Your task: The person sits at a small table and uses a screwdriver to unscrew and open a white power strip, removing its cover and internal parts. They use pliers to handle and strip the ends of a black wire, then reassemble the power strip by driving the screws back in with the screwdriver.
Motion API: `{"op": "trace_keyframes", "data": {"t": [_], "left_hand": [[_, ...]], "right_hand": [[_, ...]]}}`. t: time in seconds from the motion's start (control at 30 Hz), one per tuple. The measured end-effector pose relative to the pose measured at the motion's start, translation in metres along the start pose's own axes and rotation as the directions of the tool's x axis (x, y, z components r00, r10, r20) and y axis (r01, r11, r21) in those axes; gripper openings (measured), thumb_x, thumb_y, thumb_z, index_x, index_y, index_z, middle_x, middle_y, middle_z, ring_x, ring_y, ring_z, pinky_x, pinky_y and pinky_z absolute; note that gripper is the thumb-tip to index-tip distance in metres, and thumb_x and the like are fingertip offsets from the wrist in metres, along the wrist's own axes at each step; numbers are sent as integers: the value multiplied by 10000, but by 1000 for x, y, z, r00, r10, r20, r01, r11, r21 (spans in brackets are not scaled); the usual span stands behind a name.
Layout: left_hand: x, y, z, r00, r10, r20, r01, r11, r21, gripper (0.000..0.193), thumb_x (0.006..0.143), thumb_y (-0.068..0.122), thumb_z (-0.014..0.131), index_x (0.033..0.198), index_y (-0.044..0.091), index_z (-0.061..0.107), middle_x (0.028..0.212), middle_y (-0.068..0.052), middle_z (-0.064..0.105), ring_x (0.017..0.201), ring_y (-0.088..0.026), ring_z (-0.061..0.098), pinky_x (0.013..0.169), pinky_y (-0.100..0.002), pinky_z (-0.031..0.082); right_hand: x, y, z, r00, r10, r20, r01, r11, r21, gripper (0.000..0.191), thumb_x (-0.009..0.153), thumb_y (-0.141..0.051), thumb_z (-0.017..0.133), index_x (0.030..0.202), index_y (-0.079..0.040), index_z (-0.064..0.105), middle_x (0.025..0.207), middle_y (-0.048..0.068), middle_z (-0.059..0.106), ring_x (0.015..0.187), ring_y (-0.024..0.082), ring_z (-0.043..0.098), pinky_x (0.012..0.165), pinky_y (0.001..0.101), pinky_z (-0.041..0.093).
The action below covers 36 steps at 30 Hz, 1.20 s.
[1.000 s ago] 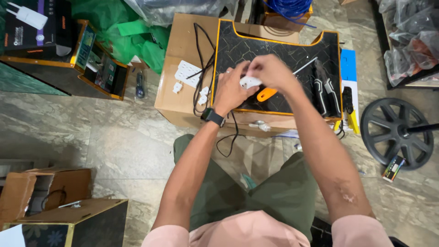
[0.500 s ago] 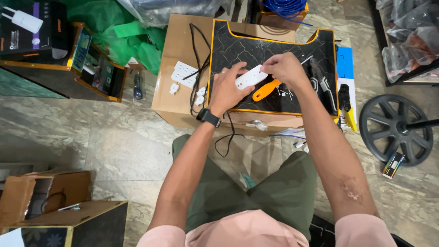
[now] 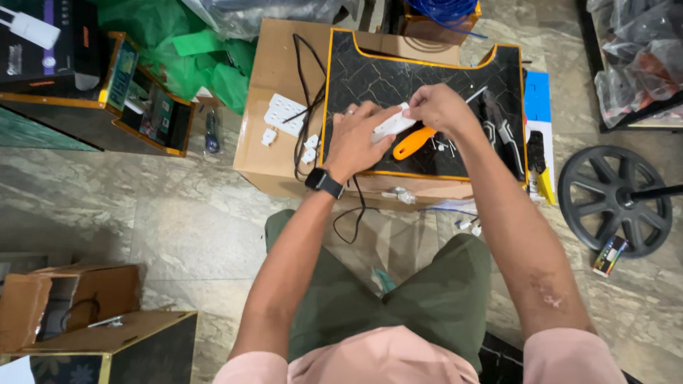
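gripped one white plastic piece (image 3: 393, 125) with left hand (image 3: 356, 142) and right hand (image 3: 440, 107), above black mat (image 3: 398, 78). orange tool (image 3: 413, 142) partly hidden beneath; fingers covered both ends, shape unclear.

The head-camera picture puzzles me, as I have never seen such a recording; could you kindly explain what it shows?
There is no machine here. A person wears a camera on the head, so this one view looks straight down at their own arms, lap and work surface. The person sits before a brown cardboard box topped by a black marbled mat with an orange edge. Both hands grip a long white plastic part: the left hand, with a black wristwatch, holds one end, and the right hand the other. Just beneath lies an orange-handled tool. On the box sit a white socket plate and a black cable.
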<state>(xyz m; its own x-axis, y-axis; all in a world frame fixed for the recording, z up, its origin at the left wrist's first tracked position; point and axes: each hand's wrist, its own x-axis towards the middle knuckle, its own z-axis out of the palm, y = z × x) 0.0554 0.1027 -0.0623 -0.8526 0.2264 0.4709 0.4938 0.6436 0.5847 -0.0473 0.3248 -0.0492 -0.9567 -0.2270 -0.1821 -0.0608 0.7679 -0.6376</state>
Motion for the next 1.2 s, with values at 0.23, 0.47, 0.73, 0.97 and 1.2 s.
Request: {"op": "trace_keyframes", "data": {"t": [0.23, 0.47, 0.73, 0.97, 1.2], "left_hand": [[1, -4, 3, 999, 39, -8, -39, 999, 31, 562, 851, 284, 747, 1399, 324, 630, 1178, 8, 629, 1058, -272, 575, 853, -451, 381], [6, -10, 5, 998, 20, 58, -23, 998, 57, 623, 841, 275, 750, 1441, 309, 588, 1225, -25, 620, 1080, -312, 577, 865, -496, 392], [13, -12, 8, 998, -47, 47, 46, 999, 22, 697, 798, 266, 794, 1442, 225, 530, 1232, -47, 627, 1118, -332, 576, 877, -504, 385], [12, -15, 15, 996, -87, 27, 88, 996, -19, 759, 765, 275, 819, 1448, 172, 503, 1198, -36, 651, 1105, -300, 587, 892, -475, 366], [11, -10, 11, 997, -78, 15, 79, 995, -64, 736, 774, 267, 818, 1440, 196, 515, 1179, -18, 654, 1105, -295, 590, 897, -473, 359]], "right_hand": [[-17, 7, -17, 984, 14, -178, 62, 909, 413, 93, 940, -56, 656, 1017, -20, 693, 837, 27, 710, 677, 101, 601, 611, 287, 488], [-53, 14, -21, 849, -493, -189, 465, 868, -176, 112, 906, -40, 694, 1005, -13, 740, 928, 151, 698, 839, 292, 695, 754, 384, 549], [-36, -9, 21, 838, -345, -422, 328, 938, -115, 154, 842, -136, 787, 944, -23, 767, 883, 177, 704, 782, 326, 702, 718, 405, 551], [-30, -12, 30, 791, -377, -482, 350, 925, -150, 122, 860, -115, 775, 921, -10, 768, 887, 173, 703, 808, 347, 700, 753, 420, 554], [-48, -27, 24, 680, -658, -325, 462, 727, -507, 7, 877, -62, 737, 880, -67, 732, 920, 80, 662, 939, 311, 606, 809, 465, 433]]}}
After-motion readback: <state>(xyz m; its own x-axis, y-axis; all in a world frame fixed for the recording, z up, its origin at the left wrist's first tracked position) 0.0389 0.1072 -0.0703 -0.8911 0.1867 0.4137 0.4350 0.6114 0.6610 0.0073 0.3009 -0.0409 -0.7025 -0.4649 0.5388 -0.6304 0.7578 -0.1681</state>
